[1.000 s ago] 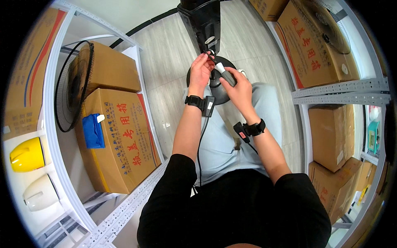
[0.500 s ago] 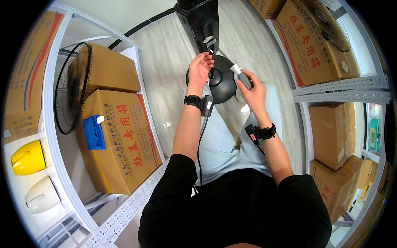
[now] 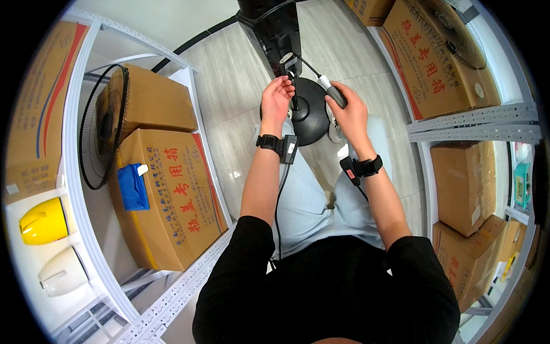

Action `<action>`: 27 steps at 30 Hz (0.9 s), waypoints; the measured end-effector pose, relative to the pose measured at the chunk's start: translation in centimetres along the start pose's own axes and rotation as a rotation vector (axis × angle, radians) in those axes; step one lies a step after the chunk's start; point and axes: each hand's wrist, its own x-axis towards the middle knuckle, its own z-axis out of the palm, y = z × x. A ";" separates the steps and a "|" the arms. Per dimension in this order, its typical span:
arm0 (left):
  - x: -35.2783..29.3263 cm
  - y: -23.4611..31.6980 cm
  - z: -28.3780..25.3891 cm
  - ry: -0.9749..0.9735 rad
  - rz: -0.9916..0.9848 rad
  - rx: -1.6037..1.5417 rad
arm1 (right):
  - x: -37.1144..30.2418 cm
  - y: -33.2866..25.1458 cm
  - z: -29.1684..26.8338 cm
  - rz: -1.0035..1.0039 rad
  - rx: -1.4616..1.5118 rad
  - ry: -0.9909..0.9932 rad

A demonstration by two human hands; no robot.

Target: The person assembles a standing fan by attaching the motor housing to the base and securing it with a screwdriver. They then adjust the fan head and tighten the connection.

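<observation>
My right hand is closed round the grey and white handle of a screwdriver. Its thin dark shaft points up and left, and the tip reaches the lower part of a black fan body, near a small silver oval on it. My left hand is palm up with curled fingers beside the fan's thin post. Something small and shiny shows by its fingertips; I cannot make out what it is. Below, the post rises from a round black base on the floor between my feet.
Metal shelves flank me. On the left stand cardboard boxes, a black fan grille, a blue pouch, and a yellow rounded shell above a white one. More boxes and another fan grille fill the right.
The screwdriver's shaft has swung into view and now reaches the black fan body. My right hand has moved slightly up and left; my left hand stays almost in place.
</observation>
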 end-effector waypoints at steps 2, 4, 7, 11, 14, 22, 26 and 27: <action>0.0 0.0 0.0 0.003 0.000 -0.009 | 0.0 0.3 0.1 -0.033 -0.011 0.017; 0.0 0.0 0.0 0.007 -0.001 -0.009 | -0.1 0.4 0.3 -0.072 -0.024 0.044; 0.1 -0.1 0.2 0.008 0.002 -0.011 | 0.5 0.9 0.3 0.188 0.121 -0.075; 0.2 -0.1 -0.1 0.026 0.014 -0.045 | 1.8 1.4 -0.7 0.532 0.595 -0.278; 0.3 -0.2 -0.2 0.090 0.041 -0.042 | 2.5 2.9 -1.4 0.744 0.992 -0.394; 0.9 0.1 -2.2 0.263 0.101 -0.109 | 0.9 2.5 0.2 -0.022 -0.158 -0.046; 0.9 -0.3 -2.4 0.423 0.113 -0.050 | 1.8 2.0 -0.6 0.510 0.549 -0.252; 0.8 -0.4 -2.4 0.435 0.095 -0.043 | 2.3 2.3 -1.0 0.710 0.834 -0.338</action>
